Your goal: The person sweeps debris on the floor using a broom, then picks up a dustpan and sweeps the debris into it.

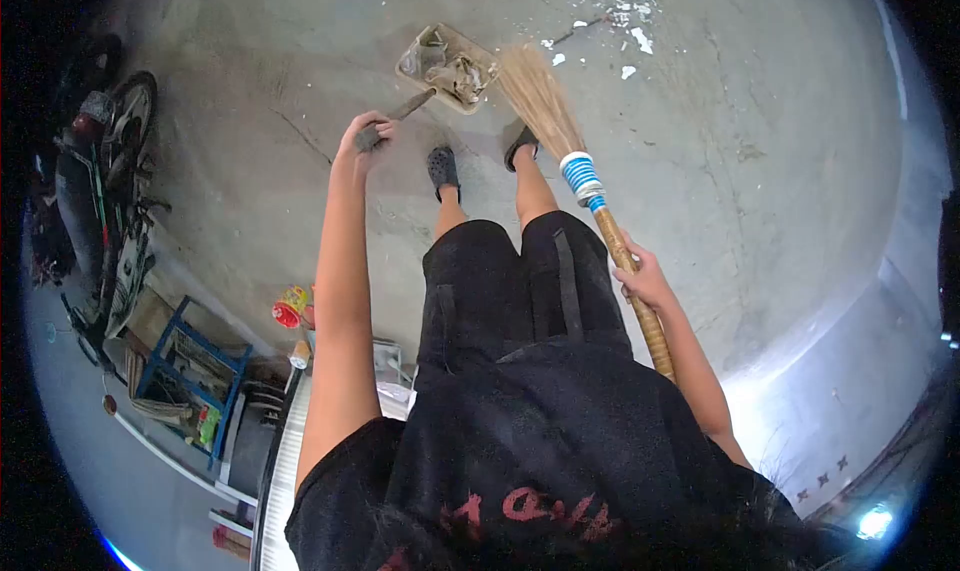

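My left hand is wrapped round the handle end of a dustpan, whose shallow, light-coloured tray reaches out ahead of my feet. Crumpled scraps and dirt lie inside the tray. In my right hand is the wound, tan handle of a broom, gripped partway along its length. Blue and white bands circle the broom's neck. Its straw bristles fan out forward, with their tips beside the dustpan's right edge.
White flakes are scattered over the concrete floor beyond the broom. A motorcycle stands at the left. Below it is a blue metal rack with things on it. A red and yellow container sits near my left arm.
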Demonstrator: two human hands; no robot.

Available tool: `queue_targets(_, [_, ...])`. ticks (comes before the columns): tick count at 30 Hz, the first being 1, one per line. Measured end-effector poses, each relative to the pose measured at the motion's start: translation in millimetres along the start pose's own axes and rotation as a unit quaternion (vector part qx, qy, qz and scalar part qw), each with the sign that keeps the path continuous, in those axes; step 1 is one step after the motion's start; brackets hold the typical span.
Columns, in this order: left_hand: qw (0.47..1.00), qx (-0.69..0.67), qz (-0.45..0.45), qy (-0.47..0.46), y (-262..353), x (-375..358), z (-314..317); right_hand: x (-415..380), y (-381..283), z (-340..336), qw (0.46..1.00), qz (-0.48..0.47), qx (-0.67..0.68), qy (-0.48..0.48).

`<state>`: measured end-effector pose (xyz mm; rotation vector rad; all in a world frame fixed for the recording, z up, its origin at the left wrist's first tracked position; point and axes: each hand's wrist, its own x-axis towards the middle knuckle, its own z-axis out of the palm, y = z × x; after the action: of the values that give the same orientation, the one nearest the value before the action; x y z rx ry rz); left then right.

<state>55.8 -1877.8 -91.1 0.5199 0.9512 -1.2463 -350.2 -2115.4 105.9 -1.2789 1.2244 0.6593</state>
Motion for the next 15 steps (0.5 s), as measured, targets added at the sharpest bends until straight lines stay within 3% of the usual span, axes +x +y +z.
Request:
queue_targets(2, [0.999, -0.03, 0.021, 0.006, 3, -19, -14, -12, 7, 13, 0.998, 0.014, 0.061, 0.017])
queue_targets(4, [0.999, 0.038, 0.013, 0.037, 5, -45, -21, -17, 15, 27, 0.985, 0.04, 0.162, 0.038])
queue_targets(7, [1.0, 0.029, 0.004, 0.008, 11, -70, -52, -18, 34, 50, 0.968, 0.051, 0.234, 0.068])
queue_targets(15, [0.999, 0.026, -0.04, 0.01, 37, -105, -86, -21, 71, 88, 0.969, 0.026, 0.197, 0.146])
